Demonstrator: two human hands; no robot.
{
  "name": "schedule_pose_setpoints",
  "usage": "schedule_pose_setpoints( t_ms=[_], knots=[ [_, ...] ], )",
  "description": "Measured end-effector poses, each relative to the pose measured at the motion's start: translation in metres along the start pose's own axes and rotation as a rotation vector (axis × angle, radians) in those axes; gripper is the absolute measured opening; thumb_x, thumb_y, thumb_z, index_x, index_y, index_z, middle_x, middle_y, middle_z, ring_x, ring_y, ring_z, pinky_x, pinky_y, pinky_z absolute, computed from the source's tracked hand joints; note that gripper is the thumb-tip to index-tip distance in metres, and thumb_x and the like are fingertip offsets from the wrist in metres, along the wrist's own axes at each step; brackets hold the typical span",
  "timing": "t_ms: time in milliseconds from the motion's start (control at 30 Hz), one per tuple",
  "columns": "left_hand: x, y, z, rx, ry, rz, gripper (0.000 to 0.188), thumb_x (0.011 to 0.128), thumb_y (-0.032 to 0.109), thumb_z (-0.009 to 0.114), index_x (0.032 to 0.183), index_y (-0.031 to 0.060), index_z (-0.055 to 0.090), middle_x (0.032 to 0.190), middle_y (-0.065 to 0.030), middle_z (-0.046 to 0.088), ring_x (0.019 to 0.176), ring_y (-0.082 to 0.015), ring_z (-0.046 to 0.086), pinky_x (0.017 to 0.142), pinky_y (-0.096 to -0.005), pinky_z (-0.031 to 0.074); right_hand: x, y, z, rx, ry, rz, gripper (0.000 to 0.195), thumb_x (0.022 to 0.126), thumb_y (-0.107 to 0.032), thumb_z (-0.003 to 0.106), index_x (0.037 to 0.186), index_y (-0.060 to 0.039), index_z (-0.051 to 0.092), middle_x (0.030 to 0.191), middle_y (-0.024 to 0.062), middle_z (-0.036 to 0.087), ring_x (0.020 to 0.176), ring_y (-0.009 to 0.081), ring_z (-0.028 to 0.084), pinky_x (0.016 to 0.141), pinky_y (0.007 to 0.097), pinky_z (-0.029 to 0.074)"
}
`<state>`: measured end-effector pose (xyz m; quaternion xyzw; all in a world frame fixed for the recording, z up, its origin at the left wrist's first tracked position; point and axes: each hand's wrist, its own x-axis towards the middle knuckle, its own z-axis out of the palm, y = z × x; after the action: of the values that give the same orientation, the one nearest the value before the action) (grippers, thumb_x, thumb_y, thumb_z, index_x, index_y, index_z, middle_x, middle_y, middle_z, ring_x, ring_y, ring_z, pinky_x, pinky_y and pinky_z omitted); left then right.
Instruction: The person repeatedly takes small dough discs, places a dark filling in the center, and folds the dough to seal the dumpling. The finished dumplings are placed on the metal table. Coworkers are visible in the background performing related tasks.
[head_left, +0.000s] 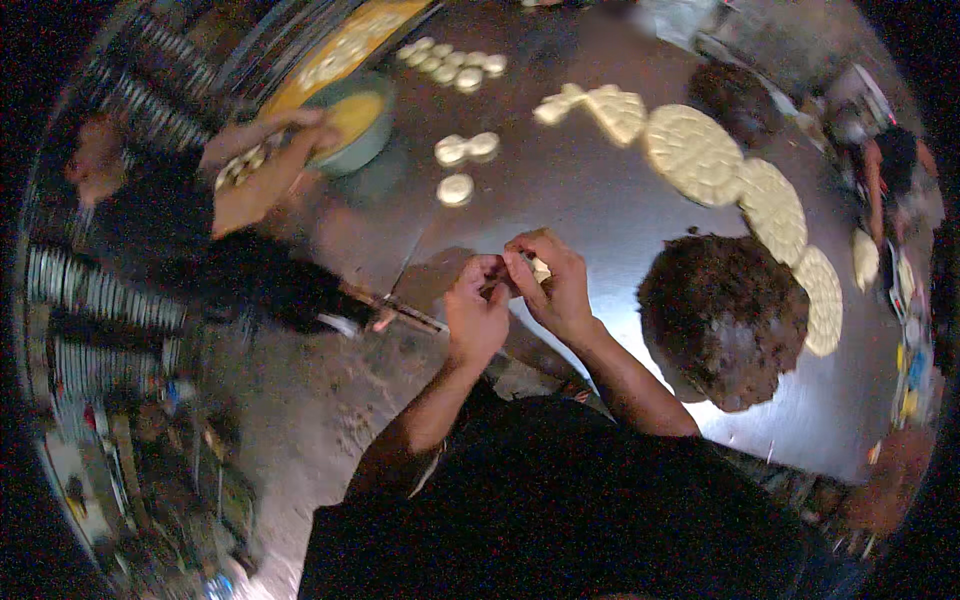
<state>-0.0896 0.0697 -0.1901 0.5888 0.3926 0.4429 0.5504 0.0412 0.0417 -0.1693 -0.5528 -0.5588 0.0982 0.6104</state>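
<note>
Both my hands are raised in front of me by the near edge of a metal table (577, 195), fingertips meeting. In my right hand (553, 281) a small pale piece of dough (540, 270) shows between thumb and fingers. My left hand (480, 304) is curled beside it; something dark lies between its fingers, paste or shadow, I cannot tell. Right of my hands sits a large mound of dark brown paste (724, 319). Beyond it, flat slabs of pale dough (697, 154) with marked surfaces form an arc. Small dough rounds (454, 190) lie ahead of my hands.
At left a co-worker (165, 202) reaches over a pale green bowl (360, 154) with yellow contents. More dough rounds (457, 66) and an orange-brown tray of pieces (341, 56) lie farther off. Stacked trays (105, 285) stand left. Another person (896, 165) is far right.
</note>
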Motion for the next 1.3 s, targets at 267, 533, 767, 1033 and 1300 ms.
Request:
schedule_pose_setpoints(
  t_ms=[267,533,767,1033,1300],
  knots=[
    [-0.015,0.156,0.151,-0.514,-0.575,0.404,0.037,0.107,0.033,0.053,0.089,0.003,0.065,0.094,-0.0057,0.065,0.074,-0.0114,0.054,0.065,-0.0278,0.046,0.046,-0.125,-0.155,-0.218,0.513,-0.305,0.04,0.097,-0.019,0.063,0.061,-0.0028,0.054,0.056,0.0082,0.051,0.045,0.0207,0.048,0.045,0.0352,0.036],
    [-0.008,0.109,0.176,-0.394,-0.594,-0.436,0.05,0.112,0.041,0.039,0.088,0.0053,0.065,0.101,-0.0107,0.067,0.1,-0.0229,0.063,0.086,-0.0401,0.056,-0.057,-0.076,-0.226,-0.17,0.233,-0.049,0.025,0.084,-0.021,0.073,0.101,-0.0026,0.075,0.082,0.0131,0.069,0.075,0.033,0.068,0.072,0.0402,0.054],
    [-0.069,-0.112,0.178,-0.483,-0.792,-0.411,0.033,0.089,0.029,0.073,0.117,0.0121,0.071,0.132,-0.0066,0.061,0.119,-0.0253,0.06,0.1,-0.0435,0.052,-0.104,0.074,-0.449,-1.15,-0.06,0.624,0.028,0.085,-0.026,0.074,0.107,-0.0094,0.079,0.108,0.0143,0.075,0.093,0.0326,0.071,0.086,0.0432,0.057],
    [-0.073,-0.118,0.164,-0.648,-0.738,-0.818,0.034,0.094,0.03,0.072,0.116,0.0049,0.071,0.112,-0.0088,0.074,0.098,-0.0223,0.073,0.09,-0.0402,0.059,-0.1,0.179,-0.521,-1.412,-0.171,0.776,0.03,0.089,-0.021,0.068,0.113,-0.0047,0.075,0.108,0.014,0.074,0.091,0.029,0.071,0.083,0.0402,0.058],
    [-0.029,-0.111,0.172,-0.631,-0.721,-0.773,0.029,0.098,0.024,0.062,0.116,0.0032,0.072,0.111,-0.0089,0.075,0.104,-0.0203,0.071,0.095,-0.0378,0.056,-0.143,0.212,-0.521,-1.368,0.007,0.907,0.032,0.093,-0.016,0.062,0.119,-0.0001,0.071,0.108,0.0138,0.073,0.089,0.0253,0.071,0.081,0.0372,0.058]
  ],
)
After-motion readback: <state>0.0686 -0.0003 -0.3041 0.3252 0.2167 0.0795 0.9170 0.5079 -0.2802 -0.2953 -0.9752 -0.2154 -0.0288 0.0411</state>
